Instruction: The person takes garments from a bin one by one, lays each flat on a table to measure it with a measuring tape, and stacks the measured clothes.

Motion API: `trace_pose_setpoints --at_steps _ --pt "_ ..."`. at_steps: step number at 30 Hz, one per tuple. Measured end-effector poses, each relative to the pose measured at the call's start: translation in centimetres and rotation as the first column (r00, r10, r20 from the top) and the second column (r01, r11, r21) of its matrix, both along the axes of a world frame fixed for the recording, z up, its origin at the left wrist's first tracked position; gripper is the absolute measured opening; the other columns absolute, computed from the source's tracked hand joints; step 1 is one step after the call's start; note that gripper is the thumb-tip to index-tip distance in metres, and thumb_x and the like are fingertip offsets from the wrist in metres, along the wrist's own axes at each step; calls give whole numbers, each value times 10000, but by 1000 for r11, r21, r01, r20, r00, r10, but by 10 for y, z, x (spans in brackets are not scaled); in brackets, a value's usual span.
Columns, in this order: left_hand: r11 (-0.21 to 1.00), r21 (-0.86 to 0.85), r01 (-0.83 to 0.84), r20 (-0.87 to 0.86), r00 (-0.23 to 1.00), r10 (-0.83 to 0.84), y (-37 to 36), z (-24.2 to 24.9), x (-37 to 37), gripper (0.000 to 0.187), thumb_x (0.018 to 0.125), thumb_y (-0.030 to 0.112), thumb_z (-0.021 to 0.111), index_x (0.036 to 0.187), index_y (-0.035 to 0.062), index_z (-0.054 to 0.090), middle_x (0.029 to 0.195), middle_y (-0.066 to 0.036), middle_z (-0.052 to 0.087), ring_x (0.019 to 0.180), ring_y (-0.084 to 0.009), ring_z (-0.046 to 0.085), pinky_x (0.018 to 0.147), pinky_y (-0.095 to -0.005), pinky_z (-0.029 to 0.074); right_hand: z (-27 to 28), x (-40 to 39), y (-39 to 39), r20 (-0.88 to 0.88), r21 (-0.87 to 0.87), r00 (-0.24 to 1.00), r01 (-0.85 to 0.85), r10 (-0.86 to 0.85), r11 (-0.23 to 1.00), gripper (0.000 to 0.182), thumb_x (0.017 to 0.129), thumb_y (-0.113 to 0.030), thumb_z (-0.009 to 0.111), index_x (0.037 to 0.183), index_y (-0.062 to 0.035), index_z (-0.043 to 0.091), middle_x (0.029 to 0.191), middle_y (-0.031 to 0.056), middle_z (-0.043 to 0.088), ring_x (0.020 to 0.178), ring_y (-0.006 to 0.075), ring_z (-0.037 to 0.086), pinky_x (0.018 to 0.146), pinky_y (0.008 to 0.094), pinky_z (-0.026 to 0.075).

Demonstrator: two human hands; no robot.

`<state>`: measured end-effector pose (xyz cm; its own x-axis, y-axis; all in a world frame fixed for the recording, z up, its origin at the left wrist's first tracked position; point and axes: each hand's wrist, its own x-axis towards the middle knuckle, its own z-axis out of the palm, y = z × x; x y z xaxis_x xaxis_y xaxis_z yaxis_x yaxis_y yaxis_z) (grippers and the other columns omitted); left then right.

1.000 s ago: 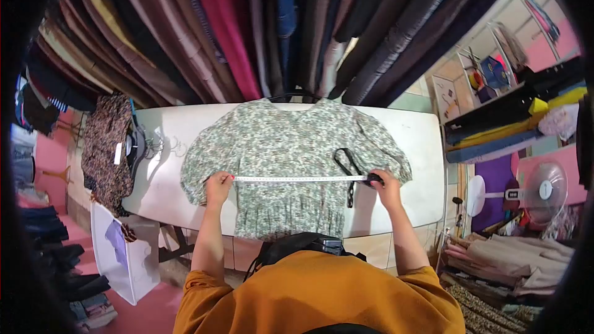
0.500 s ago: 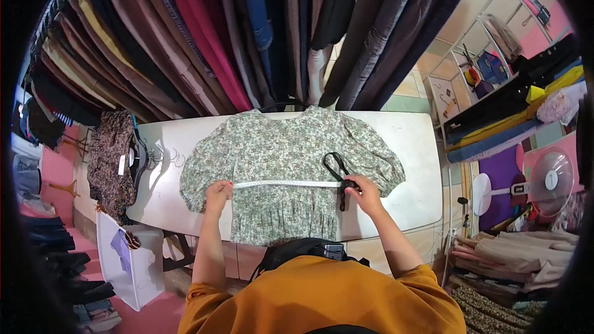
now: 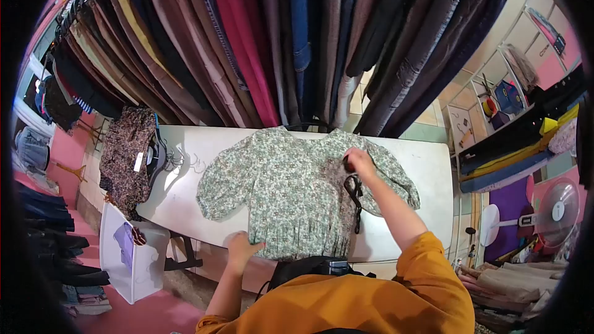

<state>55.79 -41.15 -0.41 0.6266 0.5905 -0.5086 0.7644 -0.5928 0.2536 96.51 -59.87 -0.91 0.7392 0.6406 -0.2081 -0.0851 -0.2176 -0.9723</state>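
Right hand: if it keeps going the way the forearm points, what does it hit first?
The right hand points up and away over the floral blouse. Straight on lies the blouse's neckline and black hanger, then the hanging trousers. Depth is unclear, so this is likely, not certain.

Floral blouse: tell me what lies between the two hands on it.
In the head view, only the blouse's own printed cloth spans from the left hand at the hem to the right hand near the shoulder. A black strap hangs below the right hand.

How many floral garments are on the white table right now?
2: a green floral blouse spread flat mid-table, and a dark floral garment draped over the table's left end. Others may hide among the hanging clothes.
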Motion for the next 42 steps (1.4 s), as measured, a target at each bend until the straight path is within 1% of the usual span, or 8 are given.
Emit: trace_pose_setpoints --at_steps 3,10,15,21,23,25,33,42 --pt "996 -87 -18 233 972 37 -18 -14 -13 302 735 263 687 815 -9 582 842 -217 604 818 -383 585 705 -440 457 14 44 39 452 -530 892 245 26 812 343 771 -346 623 672 -20 661 823 158 658 752 278 641 634 388 477" --pt "918 -337 -208 560 740 374 -18 -39 -67 303 835 209 599 1026 -8 508 840 -197 576 786 -312 576 718 -370 447 -31 64 81 650 -694 669 331 360 639 265 761 -304 632 847 -57 675 1006 129 624 886 304 617 757 437 506" --pt "840 -471 -271 558 646 521 -7 -27 -110 371 803 191 679 1078 -7 529 890 -152 614 828 -272 585 779 -341 451 -25 15 75 589 -760 587 168 556 628 237 779 -222 596 935 -54 656 910 120 662 916 294 630 749 410 529" --pt "955 -134 -265 76 958 276 102 -13 -181 663 516 196 869 1085 6 587 958 -133 652 869 -217 602 752 -364 480 -17 -63 -22 581 -622 724 99 372 777 190 771 -225 581 847 -53 547 767 172 639 733 353 627 671 469 499" --pt "971 211 -116 64 992 105 111 74 -99 563 502 183 857 972 13 596 886 -163 640 817 -271 610 709 -392 480 -12 -74 -73 541 -625 800 178 258 760 190 771 -229 579 850 -61 537 735 183 630 716 363 621 652 478 484" --pt "978 76 -193 78 979 187 128 128 -7 568 467 199 866 906 10 559 890 -205 625 901 -354 599 738 -425 474 -10 -77 -128 514 -641 850 292 115 710 194 774 -238 573 856 -66 535 735 185 631 722 374 617 649 484 475" --pt "818 556 148 688 471 -552 2 138 307 585 677 -11 656 1232 61 487 1235 -145 496 1185 -317 434 988 -405 341 3 -70 -333 705 -561 641 765 -302 315 168 795 -215 571 862 -63 552 754 159 640 726 383 612 620 474 461" --pt "885 406 -230 306 946 105 -7 -34 84 723 831 490 549 1401 114 312 1464 -210 203 1333 -426 179 1007 -658 146 -38 -59 -400 694 -670 647 741 -315 45 181 780 -200 614 919 -88 581 844 160 642 774 361 617 641 463 473"
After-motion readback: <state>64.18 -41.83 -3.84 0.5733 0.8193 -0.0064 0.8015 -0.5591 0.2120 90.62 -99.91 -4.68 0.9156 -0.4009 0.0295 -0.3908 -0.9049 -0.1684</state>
